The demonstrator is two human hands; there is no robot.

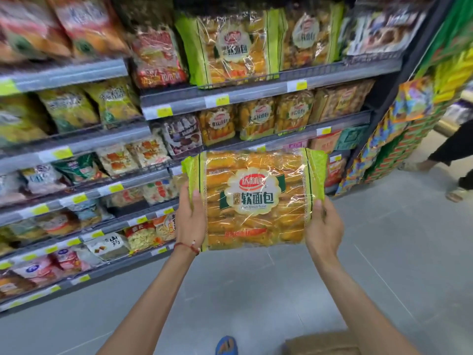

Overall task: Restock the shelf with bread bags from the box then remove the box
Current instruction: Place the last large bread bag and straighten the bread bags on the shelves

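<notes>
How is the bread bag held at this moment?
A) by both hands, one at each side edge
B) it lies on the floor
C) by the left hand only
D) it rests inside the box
A: the left hand and the right hand each grip a green side edge of the bread bag.

Green-edged bread bag (256, 198) with golden rolls; blue slipper (226, 345).
</notes>
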